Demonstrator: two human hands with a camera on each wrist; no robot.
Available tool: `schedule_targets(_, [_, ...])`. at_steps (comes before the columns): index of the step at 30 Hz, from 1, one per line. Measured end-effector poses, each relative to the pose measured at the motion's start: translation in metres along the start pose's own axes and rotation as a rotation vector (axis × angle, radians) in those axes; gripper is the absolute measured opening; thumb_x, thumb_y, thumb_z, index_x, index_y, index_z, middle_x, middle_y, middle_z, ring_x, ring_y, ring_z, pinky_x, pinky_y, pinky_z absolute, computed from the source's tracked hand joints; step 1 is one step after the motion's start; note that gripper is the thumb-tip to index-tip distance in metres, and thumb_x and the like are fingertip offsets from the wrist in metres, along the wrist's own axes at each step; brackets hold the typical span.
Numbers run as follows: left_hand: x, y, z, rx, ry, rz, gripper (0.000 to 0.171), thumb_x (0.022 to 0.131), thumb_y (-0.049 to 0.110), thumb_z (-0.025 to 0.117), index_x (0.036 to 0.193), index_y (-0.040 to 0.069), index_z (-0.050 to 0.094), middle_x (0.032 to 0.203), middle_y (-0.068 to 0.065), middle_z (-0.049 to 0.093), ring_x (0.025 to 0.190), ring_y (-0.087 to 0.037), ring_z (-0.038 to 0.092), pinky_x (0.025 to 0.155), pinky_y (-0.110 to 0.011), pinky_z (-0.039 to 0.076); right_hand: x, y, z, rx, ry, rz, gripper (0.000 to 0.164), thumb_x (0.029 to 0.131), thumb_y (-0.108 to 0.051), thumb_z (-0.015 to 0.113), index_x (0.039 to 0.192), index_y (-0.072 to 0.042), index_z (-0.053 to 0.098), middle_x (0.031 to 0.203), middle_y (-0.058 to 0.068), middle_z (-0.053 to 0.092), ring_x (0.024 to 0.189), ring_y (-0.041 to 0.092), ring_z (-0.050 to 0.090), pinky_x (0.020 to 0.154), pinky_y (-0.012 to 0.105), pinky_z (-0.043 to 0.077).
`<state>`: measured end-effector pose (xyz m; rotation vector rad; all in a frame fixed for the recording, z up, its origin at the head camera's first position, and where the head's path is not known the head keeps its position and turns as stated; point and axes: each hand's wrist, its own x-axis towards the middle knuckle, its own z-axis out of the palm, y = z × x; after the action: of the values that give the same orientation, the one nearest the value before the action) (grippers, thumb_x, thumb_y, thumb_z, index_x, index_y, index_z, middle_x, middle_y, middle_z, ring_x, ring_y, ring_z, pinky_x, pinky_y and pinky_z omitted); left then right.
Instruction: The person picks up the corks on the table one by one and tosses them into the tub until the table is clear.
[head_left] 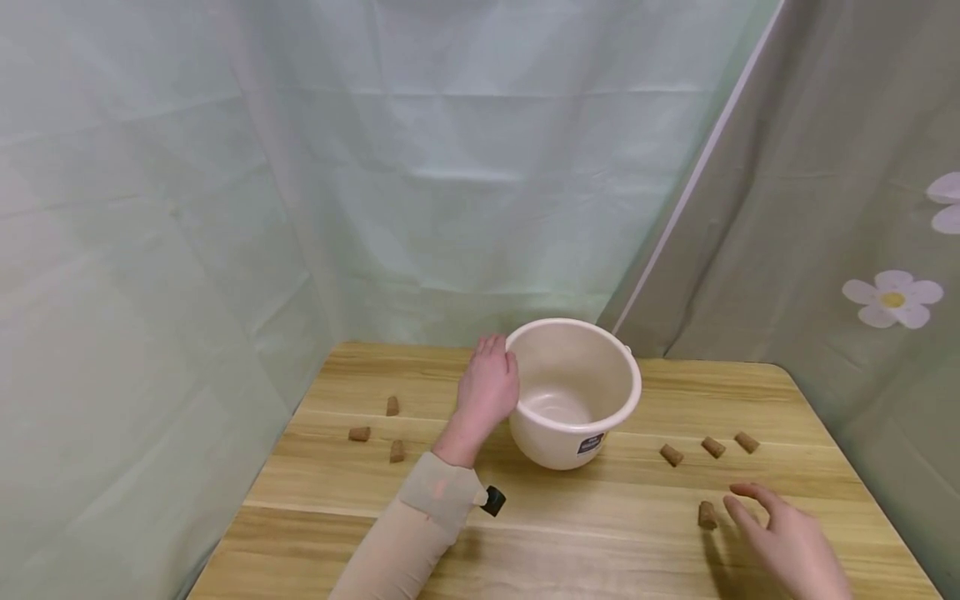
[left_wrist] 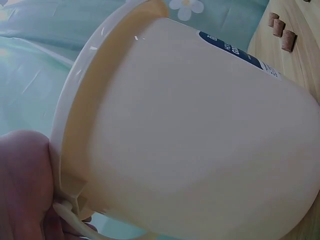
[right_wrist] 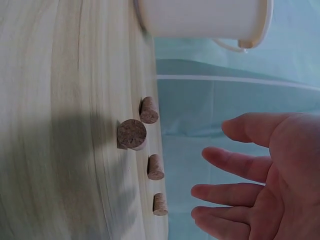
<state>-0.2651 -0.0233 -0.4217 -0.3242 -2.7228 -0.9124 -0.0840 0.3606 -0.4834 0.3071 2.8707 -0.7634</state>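
Note:
A white bucket [head_left: 573, 446] stands on the wooden table. My left hand [head_left: 489, 383] grips its rim on the left side, beside the spot where the bucket's handle [left_wrist: 82, 227] joins it; some of the fingers are hidden behind the rim and handle. Over the right of the table my right hand [head_left: 797, 537] hovers with thumb and fingers apart and nothing between them. Just left of its fingertips is a cork stopper [head_left: 707, 515], which shows its round end [right_wrist: 132, 133] in the right wrist view.
Three more corks [head_left: 712, 447] lie in a slanting row right of the bucket. Another three corks [head_left: 397, 451] are scattered on the left of the table [head_left: 300, 533]. Pale curtains [head_left: 480, 183] hang behind and beside it, the right one printed with white flowers [head_left: 892, 298].

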Motion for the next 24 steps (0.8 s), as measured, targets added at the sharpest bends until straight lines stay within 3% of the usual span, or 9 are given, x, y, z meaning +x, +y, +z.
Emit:
schedule_targets(5, [0.0,0.0,0.0,0.008,-0.009,-0.002,0.048,0.114,0.019,0.041,0.15,-0.011,0.051,0.156,-0.028,0.052,0.151,-0.046,0.042,0.127,-0.052,0.031,0.0,-0.002,0.003,0.0,-0.022,0.009,0.074,0.112,-0.058,0.047,0.148,0.006,0.054,0.072,0.007,0.064,0.079,0.024,0.067,0.081,0.062,0.058])
schedule_targets(7, [0.0,0.0,0.0,0.008,-0.012,-0.004,0.048,0.115,0.02,0.041,0.151,-0.011,0.051,0.156,-0.028,0.051,0.151,-0.045,0.041,0.127,-0.052,0.03,0.0,-0.003,0.004,-0.003,-0.024,0.007,0.074,0.112,-0.057,0.047,0.148,0.007,0.054,0.073,0.009,0.065,0.079,0.026,0.068,0.081,0.063,0.058])
schedule_targets(10, [0.0,0.0,0.0,0.018,-0.007,0.0,0.048,0.114,0.019,0.041,0.15,-0.011,0.052,0.155,-0.028,0.052,0.151,-0.045,0.041,0.127,-0.053,0.03,0.001,-0.004,0.005,-0.008,-0.014,-0.01,0.073,0.111,-0.057,0.048,0.147,0.007,0.055,0.097,0.025,0.075,0.094,0.042,0.073,0.082,0.065,0.057])
schedule_targets(14, [0.001,0.0,0.001,0.04,-0.002,0.004,0.047,0.114,0.019,0.042,0.15,-0.011,0.052,0.154,-0.028,0.053,0.151,-0.045,0.041,0.127,-0.054,0.03,0.001,-0.003,0.008,-0.018,0.014,-0.029,0.071,0.111,-0.055,0.051,0.145,0.006,0.058,0.129,0.037,0.067,0.113,0.056,0.067,0.086,0.068,0.056])
schedule_targets(24, [0.001,0.001,0.0,0.077,-0.015,0.012,0.048,0.115,0.019,0.039,0.151,-0.012,0.05,0.156,-0.029,0.051,0.151,-0.047,0.04,0.127,-0.055,0.029,0.002,0.0,0.019,-0.073,0.014,0.014,0.073,0.106,-0.061,0.055,0.135,0.006,0.062,0.131,0.04,0.062,0.117,0.06,0.062,0.083,0.068,0.056])
